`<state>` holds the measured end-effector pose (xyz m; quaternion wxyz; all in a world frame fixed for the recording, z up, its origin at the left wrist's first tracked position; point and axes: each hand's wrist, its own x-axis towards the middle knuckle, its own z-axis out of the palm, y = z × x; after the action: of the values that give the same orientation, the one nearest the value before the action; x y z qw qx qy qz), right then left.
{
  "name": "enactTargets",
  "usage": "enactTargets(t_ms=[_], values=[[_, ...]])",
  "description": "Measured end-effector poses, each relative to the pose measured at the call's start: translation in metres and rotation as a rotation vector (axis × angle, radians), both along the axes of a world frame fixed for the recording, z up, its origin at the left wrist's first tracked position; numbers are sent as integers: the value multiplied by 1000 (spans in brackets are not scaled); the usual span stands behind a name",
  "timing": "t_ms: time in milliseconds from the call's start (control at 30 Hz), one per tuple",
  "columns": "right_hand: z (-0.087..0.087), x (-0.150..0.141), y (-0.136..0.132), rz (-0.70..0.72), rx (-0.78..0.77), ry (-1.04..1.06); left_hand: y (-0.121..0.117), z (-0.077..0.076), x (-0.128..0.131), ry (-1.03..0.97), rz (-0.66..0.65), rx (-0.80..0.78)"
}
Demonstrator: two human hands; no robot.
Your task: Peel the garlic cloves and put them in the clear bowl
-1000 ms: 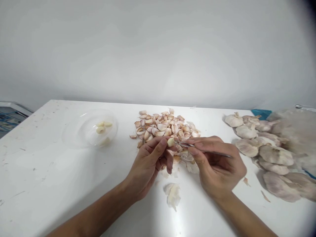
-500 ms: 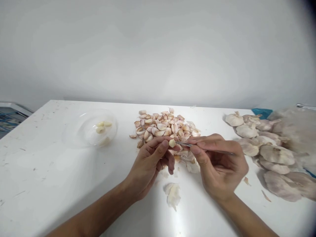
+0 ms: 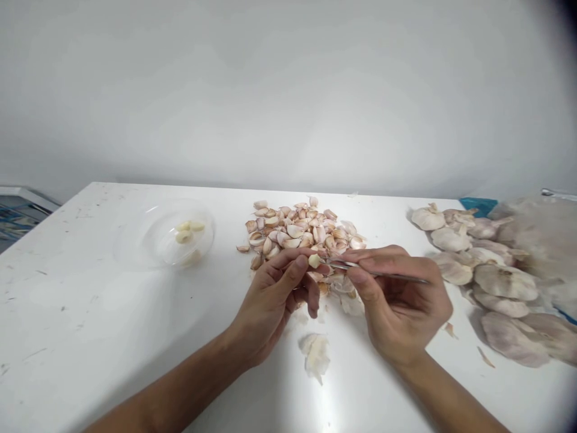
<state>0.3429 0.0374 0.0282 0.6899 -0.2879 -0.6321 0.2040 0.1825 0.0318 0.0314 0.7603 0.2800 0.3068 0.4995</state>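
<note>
Between the thumb and forefinger of my left hand (image 3: 274, 300) is a pale garlic clove (image 3: 314, 261), its bare end facing right. My right hand (image 3: 401, 300) is closed around a pair of slim metal tweezers (image 3: 396, 277), whose tips point left at the clove. Whether the tips touch it I cannot tell. Behind and partly under both hands lies a heap of unpeeled garlic cloves (image 3: 295, 231). Below my hands a piece of papery garlic skin (image 3: 315, 356) rests on the white table (image 3: 216, 385).
A clear plastic bowl (image 3: 148, 240) on the left holds several peeled cloves (image 3: 184, 236). Whole garlic bulbs (image 3: 505, 281) are piled at the right, beside a clear plastic bag (image 3: 547, 240). A grey wall (image 3: 288, 96) rises behind the table.
The tweezers and my right hand have shifted very slightly at the clove. My left hand keeps its hold in the same place.
</note>
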Motion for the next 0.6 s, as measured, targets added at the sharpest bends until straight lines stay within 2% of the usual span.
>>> enactTargets(t_ms=[600], values=[[5,2,-3,44,-79,33,-1,-1,1,-18,-34,13]])
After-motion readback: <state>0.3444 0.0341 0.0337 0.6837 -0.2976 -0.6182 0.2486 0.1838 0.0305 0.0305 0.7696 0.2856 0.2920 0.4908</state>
